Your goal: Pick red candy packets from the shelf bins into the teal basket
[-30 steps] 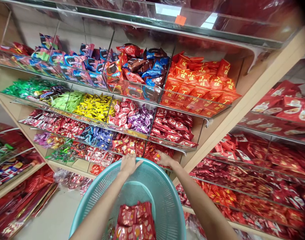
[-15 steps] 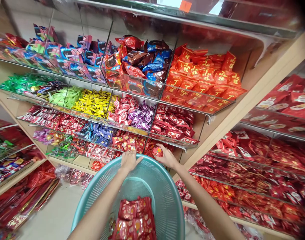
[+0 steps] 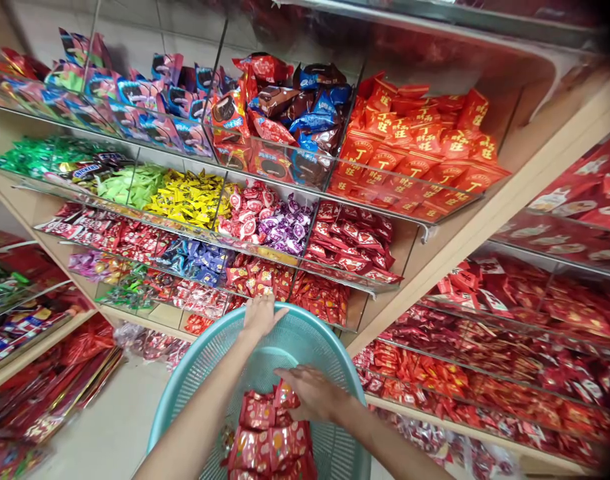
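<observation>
Right hand (image 3: pixel 317 395) inside a round teal perforated plastic basket (image 3: pixel 337 360), left hand (image 3: pixel 259 317) hooked over its far rim.
Lower centre of the frame, in the basket: glossy, pillow-shaped dark-red patterned packets (image 3: pixel 257 447), cut off below. Right thumb and fingers parted around one red packet (image 3: pixel 285 397); cannot tell whether pinched. Left fingertips hidden past the rim. Across the upper frame, clear-fronted shelf bins (image 3: pixel 279 260) of multicoloured wrapped sweets.
</observation>
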A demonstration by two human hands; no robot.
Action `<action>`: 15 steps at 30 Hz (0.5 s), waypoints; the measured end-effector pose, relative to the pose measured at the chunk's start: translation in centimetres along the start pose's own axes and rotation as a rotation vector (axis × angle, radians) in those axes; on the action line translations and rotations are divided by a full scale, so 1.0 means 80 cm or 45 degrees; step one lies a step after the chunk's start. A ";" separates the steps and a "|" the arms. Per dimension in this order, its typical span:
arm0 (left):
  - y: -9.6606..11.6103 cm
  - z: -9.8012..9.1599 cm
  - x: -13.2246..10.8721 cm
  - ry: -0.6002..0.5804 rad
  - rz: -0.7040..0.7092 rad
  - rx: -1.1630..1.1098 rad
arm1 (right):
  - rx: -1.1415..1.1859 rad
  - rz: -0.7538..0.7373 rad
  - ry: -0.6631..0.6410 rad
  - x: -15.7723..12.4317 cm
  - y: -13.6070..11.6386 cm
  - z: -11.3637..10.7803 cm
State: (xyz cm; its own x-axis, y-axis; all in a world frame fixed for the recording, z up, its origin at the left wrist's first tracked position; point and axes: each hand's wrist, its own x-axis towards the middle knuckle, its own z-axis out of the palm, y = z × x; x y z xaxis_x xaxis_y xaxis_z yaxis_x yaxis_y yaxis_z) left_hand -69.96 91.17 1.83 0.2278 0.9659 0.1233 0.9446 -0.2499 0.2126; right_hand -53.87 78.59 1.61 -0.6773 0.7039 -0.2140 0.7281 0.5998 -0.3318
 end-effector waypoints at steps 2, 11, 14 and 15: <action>0.000 0.000 0.000 -0.004 -0.003 -0.002 | 0.015 -0.023 -0.027 0.000 -0.004 0.002; 0.002 -0.005 -0.001 -0.032 -0.015 -0.002 | 0.110 -0.039 -0.079 0.001 -0.013 0.008; 0.002 -0.006 -0.001 -0.034 -0.014 -0.018 | 0.202 -0.038 -0.060 -0.001 -0.008 0.004; 0.002 -0.006 -0.002 -0.034 -0.013 -0.024 | 0.230 -0.029 -0.052 -0.002 -0.007 0.002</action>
State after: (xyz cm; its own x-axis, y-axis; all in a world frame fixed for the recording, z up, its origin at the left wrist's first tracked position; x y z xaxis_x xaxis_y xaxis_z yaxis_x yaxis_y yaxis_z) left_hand -69.97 90.97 2.34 0.2246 0.9698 0.0948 0.9424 -0.2409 0.2322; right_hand -54.23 78.09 1.70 -0.6995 0.6730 -0.2403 0.6845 0.5344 -0.4959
